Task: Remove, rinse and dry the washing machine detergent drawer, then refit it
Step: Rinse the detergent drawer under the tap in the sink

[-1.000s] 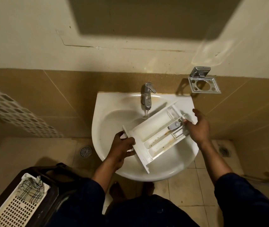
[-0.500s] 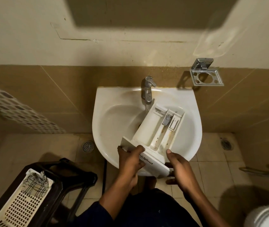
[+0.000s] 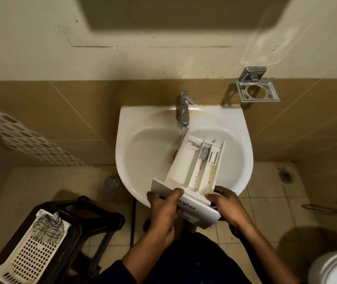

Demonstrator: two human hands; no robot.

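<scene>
The detergent drawer point(image 3: 192, 167) is out over the sink point(image 3: 126, 160), a long tray of white moulded plastic split lengthwise into three troughs, with rusty brown streaks along the dividers and a small grey cap near its far end. It slopes away from the person, its flat glossy front panel, printed with dark lettering, nearest them at the basin's front rim. Both hands clamp that panel, one at each end. The left hand point(image 3: 163, 203) wraps the left part, thumb curled over the top edge. The right hand point(image 3: 228, 203) grips the right end, fingers hooked over the top. A thin stream of water point(image 3: 183, 133) falls from the chrome tap point(image 3: 183, 108) onto the drawer's far left corner. The sink is smooth white ceramic, rounded at the front, stained yellow-brown round the drain and along the back ledge. On the tan tiled wall to the right hangs a chrome holder point(image 3: 257, 89) with round cut-outs. Lower left, a white lattice plastic basket point(image 3: 32, 253) holding a checked cloth point(image 3: 49, 226) rests on a dark stool point(image 3: 93, 224).
</scene>
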